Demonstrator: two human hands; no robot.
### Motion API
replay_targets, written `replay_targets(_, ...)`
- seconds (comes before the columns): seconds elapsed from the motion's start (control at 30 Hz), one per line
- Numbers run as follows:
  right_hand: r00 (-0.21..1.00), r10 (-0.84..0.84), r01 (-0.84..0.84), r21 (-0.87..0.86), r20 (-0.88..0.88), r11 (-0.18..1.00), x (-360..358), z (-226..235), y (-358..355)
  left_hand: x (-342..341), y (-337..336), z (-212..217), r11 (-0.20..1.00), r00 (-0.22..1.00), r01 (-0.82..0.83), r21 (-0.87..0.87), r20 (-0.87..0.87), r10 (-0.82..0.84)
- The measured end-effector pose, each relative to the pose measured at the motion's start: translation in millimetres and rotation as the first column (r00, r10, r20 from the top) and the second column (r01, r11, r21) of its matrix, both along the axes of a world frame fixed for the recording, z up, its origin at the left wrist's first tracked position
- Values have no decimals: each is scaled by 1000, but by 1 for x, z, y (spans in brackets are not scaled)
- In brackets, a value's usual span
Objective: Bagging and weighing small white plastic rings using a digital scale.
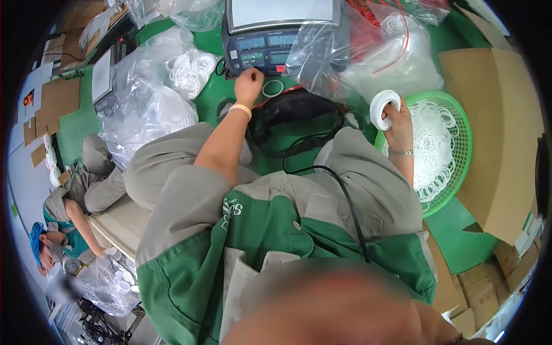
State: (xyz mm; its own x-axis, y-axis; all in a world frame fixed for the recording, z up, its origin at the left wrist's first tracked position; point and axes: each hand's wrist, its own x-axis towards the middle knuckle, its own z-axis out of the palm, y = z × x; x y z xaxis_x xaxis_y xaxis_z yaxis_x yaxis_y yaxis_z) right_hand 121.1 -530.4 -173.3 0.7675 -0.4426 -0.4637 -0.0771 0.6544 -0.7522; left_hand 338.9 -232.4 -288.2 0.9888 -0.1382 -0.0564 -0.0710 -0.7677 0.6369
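My right hand (398, 129) is closed around a stack of white rings (384, 103), with fingers through its middle. It is held at the left rim of a round green basket (463, 144) full of loose white rings (432, 152). My left hand (249, 87), its fingers curled, is at the front edge of a dark grey digital scale (261, 45). Whether anything is between those fingers is hidden. A single pale ring (272, 88) lies just right of that hand, below the scale.
Clear plastic bags (150, 86) with white rings lie left of the scale. Another bag (391, 63) and red strands are on its right. A black bag (299, 115) with straps is between my knees. Cardboard (494, 132) stands at right. A co-worker (75, 213) sits at far left.
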Motion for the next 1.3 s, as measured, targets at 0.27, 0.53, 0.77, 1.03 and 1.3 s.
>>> replay_targets(0.27,997,50,-51,-31,-52,998,4,5,7,-11,1,-25,883,764,463,74,-538,-355)
replay_targets(0.53,935,324,-355,-418,-146,836,5,25,9,13,-87,82,497,483,863,91,-439,-758)
replay_targets(0.77,843,492,-537,-283,-217,795,9,18,17,-44,-150,129,308,156,751,-584,-297,-942)
replay_targets(1.03,934,291,-336,-236,-205,912,-1,14,8,34,-151,57,793,920,-221,-568,-392,-25)
replay_targets(1.3,928,344,-370,-229,-146,900,1,9,10,36,-149,56,902,817,147,-407,-464,-343)
